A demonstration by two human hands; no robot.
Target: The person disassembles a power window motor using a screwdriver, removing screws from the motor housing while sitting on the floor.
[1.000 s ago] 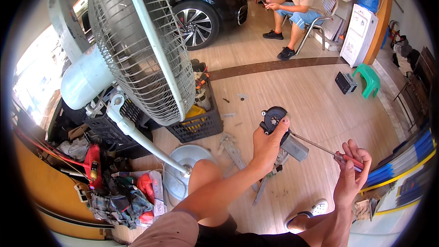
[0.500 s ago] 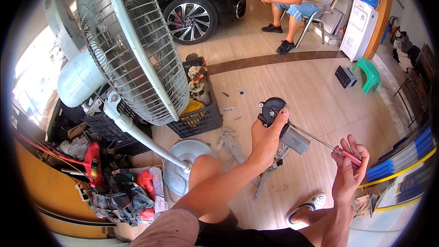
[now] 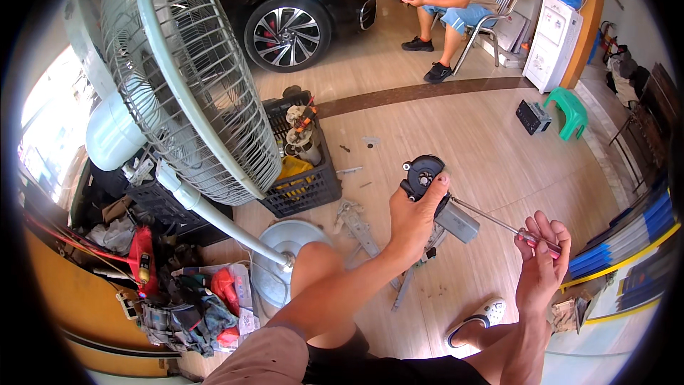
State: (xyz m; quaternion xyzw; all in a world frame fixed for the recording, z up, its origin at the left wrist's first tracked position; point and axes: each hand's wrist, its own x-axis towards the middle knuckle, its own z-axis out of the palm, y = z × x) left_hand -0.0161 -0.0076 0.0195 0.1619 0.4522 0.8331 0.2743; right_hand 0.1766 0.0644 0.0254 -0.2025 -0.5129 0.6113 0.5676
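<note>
My left hand grips a small electric motor, with a round black gear housing at one end and a grey metal body at the other. Its thumb presses beside the housing. In my right hand is a screwdriver with a red handle and a long thin shaft. The fingers pinch the handle, and the shaft points left to the motor, its tip at the side of the black housing. Whether the tip sits in a screw cannot be made out. Below the motor, a metal bracket assembly lies on the floor, partly hidden by my forearm.
A large standing fan rises at the left on a round base. Behind it stands a black crate of parts. A black car, a seated person, a green stool and a car radio are farther off.
The screwdriver handle has turned a little in my right fingers. My left hand keeps its hold on the motor. The view has shifted slightly.
</note>
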